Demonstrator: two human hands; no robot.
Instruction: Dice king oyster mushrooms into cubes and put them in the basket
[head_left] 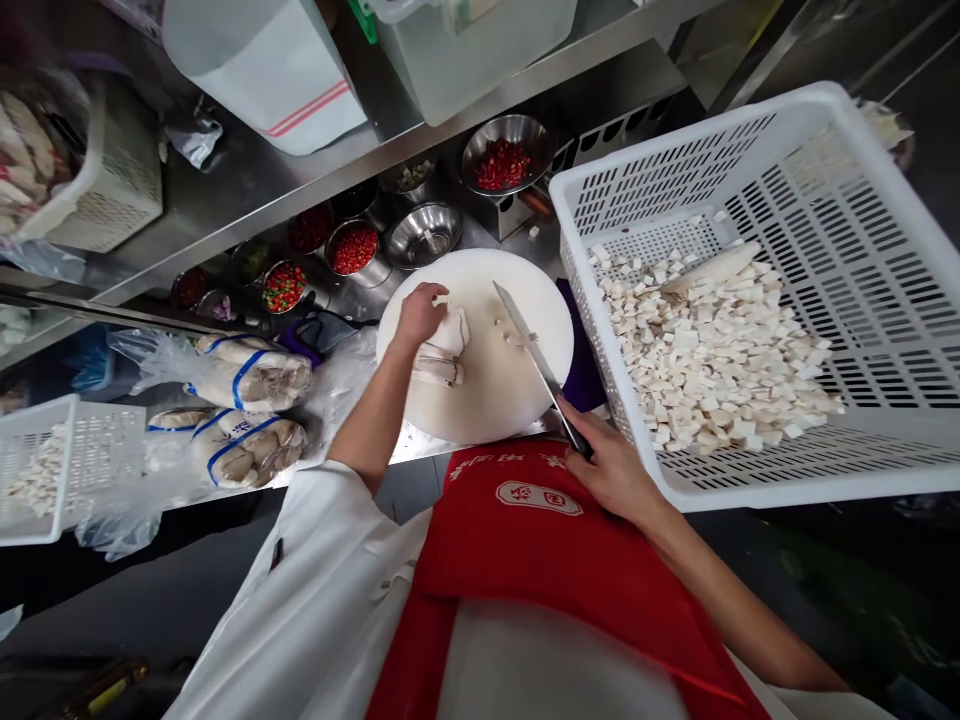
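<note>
A round white cutting board (487, 400) lies on the steel counter in front of me. My left hand (418, 315) is closed, fingers curled down on pale mushroom pieces (444, 355) at the board's left side. My right hand (611, 470) grips the handle of a long knife (529, 345), whose blade lies flat across the board pointing away from me. A few small white cubes (504, 328) sit beside the blade.
A large white slotted basket (862, 250) with several diced white cubes (712, 350) stands at the right. Bagged mushrooms (251, 375) lie at the left near a smaller basket (67, 460). Steel bowls of chopped red chili (504, 160) line the back.
</note>
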